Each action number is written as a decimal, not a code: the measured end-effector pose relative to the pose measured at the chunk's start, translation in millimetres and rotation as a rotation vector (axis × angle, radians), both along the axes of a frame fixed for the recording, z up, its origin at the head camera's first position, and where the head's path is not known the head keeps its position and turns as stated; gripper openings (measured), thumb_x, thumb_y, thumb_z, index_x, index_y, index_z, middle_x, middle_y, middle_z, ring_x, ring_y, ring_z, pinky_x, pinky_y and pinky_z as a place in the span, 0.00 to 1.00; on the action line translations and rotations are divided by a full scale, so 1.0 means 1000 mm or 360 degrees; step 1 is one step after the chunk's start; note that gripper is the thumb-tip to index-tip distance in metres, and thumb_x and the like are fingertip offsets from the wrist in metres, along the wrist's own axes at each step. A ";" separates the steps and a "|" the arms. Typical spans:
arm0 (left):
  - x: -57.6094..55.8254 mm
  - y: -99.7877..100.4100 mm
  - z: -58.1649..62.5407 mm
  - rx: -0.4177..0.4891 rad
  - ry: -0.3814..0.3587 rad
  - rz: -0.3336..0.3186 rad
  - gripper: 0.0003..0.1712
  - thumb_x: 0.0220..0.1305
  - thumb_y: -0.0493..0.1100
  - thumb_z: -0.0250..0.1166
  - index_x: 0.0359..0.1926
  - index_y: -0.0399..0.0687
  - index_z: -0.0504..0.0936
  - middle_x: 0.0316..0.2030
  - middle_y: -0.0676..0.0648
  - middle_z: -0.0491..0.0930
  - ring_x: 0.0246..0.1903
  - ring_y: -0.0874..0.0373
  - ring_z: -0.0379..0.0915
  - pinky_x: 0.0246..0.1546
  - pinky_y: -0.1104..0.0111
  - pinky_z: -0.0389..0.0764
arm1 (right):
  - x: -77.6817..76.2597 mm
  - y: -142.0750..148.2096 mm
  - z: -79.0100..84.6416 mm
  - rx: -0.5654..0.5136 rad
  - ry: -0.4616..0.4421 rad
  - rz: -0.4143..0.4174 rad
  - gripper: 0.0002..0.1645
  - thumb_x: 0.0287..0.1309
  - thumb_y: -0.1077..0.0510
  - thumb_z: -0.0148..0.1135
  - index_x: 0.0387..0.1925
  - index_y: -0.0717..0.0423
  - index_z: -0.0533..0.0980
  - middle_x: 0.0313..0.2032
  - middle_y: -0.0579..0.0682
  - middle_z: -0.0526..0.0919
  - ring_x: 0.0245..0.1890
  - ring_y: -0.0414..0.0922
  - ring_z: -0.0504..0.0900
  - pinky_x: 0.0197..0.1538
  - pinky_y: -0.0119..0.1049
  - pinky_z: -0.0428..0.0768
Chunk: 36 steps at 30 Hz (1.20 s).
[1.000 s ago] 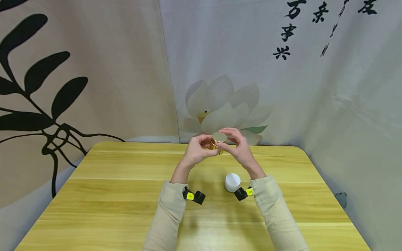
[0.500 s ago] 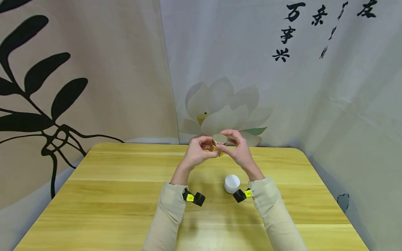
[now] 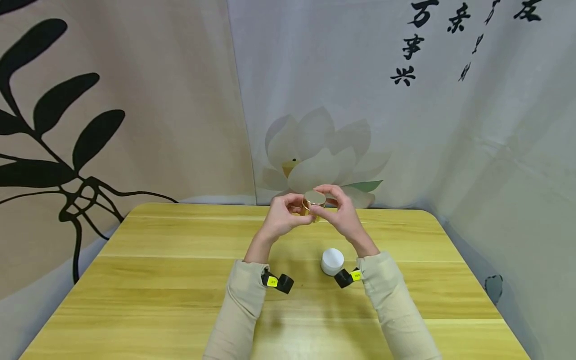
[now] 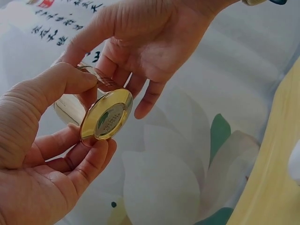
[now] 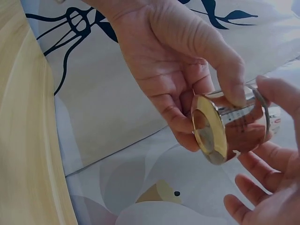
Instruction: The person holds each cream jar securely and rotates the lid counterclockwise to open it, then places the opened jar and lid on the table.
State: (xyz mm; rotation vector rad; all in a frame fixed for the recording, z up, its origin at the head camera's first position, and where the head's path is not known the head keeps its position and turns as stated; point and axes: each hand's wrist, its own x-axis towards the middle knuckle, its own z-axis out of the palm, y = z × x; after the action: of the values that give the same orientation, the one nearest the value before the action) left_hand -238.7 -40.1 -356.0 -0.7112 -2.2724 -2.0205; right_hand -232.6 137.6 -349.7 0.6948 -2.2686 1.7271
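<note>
A small, shiny gold round container (image 3: 315,198) is held up above the far part of the table, flat top toward the head view. My left hand (image 3: 281,217) pinches it from the left between thumb and fingers; my right hand (image 3: 340,212) grips it from the right. Seen in the left wrist view, the gold container (image 4: 111,116) shows a dished round end with a pale centre. The right wrist view has the gold container (image 5: 243,124) side-on, with a ring seam near its far end. Whether that ring marks a separate lid I cannot tell.
A white round jar (image 3: 333,262) stands on the wooden table (image 3: 180,280), near the right wrist camera (image 3: 344,278). A printed curtain (image 3: 180,100) with leaves, a lotus and writing hangs behind the table's far edge.
Both hands keep their hold on the gold container in nearly the same place, with only slight shifts. The white jar has stayed put.
</note>
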 end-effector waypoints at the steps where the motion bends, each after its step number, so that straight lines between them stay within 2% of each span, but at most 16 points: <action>1: 0.000 0.000 0.000 0.0004 0.0000 0.0000 0.19 0.46 0.31 0.71 0.43 0.32 0.80 0.36 0.42 0.80 0.34 0.56 0.74 0.40 0.64 0.78 | 0.000 0.000 0.000 -0.0007 0.0005 0.0003 0.23 0.54 0.70 0.62 0.54 0.67 0.72 0.55 0.63 0.69 0.57 0.55 0.66 0.59 0.56 0.63; 3: 0.000 0.000 -0.001 0.0004 0.0000 0.0001 0.20 0.46 0.31 0.71 0.44 0.32 0.80 0.37 0.42 0.80 0.34 0.57 0.74 0.40 0.64 0.78 | -0.001 0.000 0.000 -0.0023 0.0015 0.0016 0.23 0.54 0.71 0.61 0.54 0.69 0.72 0.55 0.65 0.69 0.57 0.56 0.65 0.58 0.55 0.63; 7: 0.000 0.000 -0.002 0.0009 -0.0008 0.0007 0.22 0.46 0.31 0.71 0.46 0.32 0.80 0.39 0.41 0.81 0.34 0.58 0.73 0.39 0.67 0.77 | 0.001 -0.001 0.001 -0.0052 -0.0007 0.0032 0.23 0.57 0.70 0.58 0.55 0.70 0.71 0.55 0.63 0.70 0.57 0.49 0.67 0.56 0.42 0.67; 10: 0.000 -0.001 -0.004 0.0014 -0.0010 0.0010 0.23 0.46 0.30 0.71 0.47 0.32 0.79 0.40 0.40 0.80 0.34 0.57 0.73 0.38 0.69 0.77 | 0.003 -0.001 0.000 -0.0128 -0.0033 0.0053 0.23 0.58 0.69 0.57 0.56 0.69 0.70 0.55 0.61 0.70 0.48 0.44 0.73 0.49 0.32 0.72; 12: -0.001 -0.002 -0.005 0.0017 -0.0010 0.0012 0.24 0.46 0.30 0.71 0.48 0.32 0.79 0.41 0.40 0.80 0.35 0.57 0.73 0.39 0.70 0.76 | 0.003 0.000 0.000 -0.0203 -0.0042 0.0086 0.24 0.58 0.69 0.57 0.57 0.69 0.69 0.55 0.61 0.70 0.42 0.42 0.75 0.44 0.29 0.75; 14: -0.001 -0.003 -0.007 0.0014 -0.0009 0.0016 0.24 0.46 0.30 0.72 0.48 0.32 0.79 0.42 0.39 0.80 0.36 0.56 0.73 0.41 0.69 0.76 | 0.003 0.000 -0.001 -0.0265 -0.0049 0.0115 0.24 0.58 0.68 0.57 0.57 0.69 0.69 0.54 0.60 0.71 0.36 0.42 0.76 0.40 0.28 0.76; 17: -0.001 -0.005 -0.009 -0.0002 -0.0019 0.0033 0.25 0.46 0.31 0.72 0.49 0.32 0.79 0.43 0.38 0.80 0.38 0.56 0.73 0.44 0.66 0.77 | 0.004 0.003 -0.003 -0.0313 -0.0056 0.0110 0.25 0.57 0.68 0.58 0.58 0.69 0.68 0.53 0.56 0.72 0.34 0.41 0.76 0.40 0.27 0.76; 23: 0.001 -0.009 -0.015 -0.0030 -0.0077 0.0086 0.25 0.46 0.31 0.72 0.49 0.32 0.78 0.44 0.39 0.79 0.39 0.55 0.73 0.45 0.63 0.77 | 0.012 0.019 -0.011 -0.0330 -0.0038 -0.0004 0.27 0.54 0.72 0.60 0.57 0.71 0.68 0.49 0.47 0.74 0.34 0.38 0.73 0.40 0.26 0.75; 31: 0.007 -0.021 -0.031 -0.0056 -0.0136 0.0191 0.26 0.45 0.30 0.72 0.49 0.32 0.78 0.42 0.40 0.79 0.41 0.54 0.73 0.46 0.64 0.76 | 0.023 0.049 -0.023 -0.0402 -0.0004 -0.0047 0.29 0.52 0.76 0.59 0.57 0.74 0.65 0.48 0.51 0.73 0.42 0.41 0.73 0.46 0.27 0.73; 36: 0.009 -0.029 -0.039 -0.0062 -0.0137 0.0243 0.25 0.45 0.30 0.71 0.49 0.32 0.78 0.42 0.40 0.78 0.42 0.53 0.73 0.48 0.62 0.76 | 0.029 0.067 -0.029 -0.0416 0.0037 -0.0155 0.29 0.48 0.79 0.60 0.54 0.76 0.63 0.45 0.52 0.73 0.42 0.41 0.73 0.46 0.27 0.72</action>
State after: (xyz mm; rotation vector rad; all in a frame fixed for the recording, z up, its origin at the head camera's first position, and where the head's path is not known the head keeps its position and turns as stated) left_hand -229.8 -69.5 -395.0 -0.4453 -2.3379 -1.9794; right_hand -203.8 204.5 -378.3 0.5376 -1.9754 1.9089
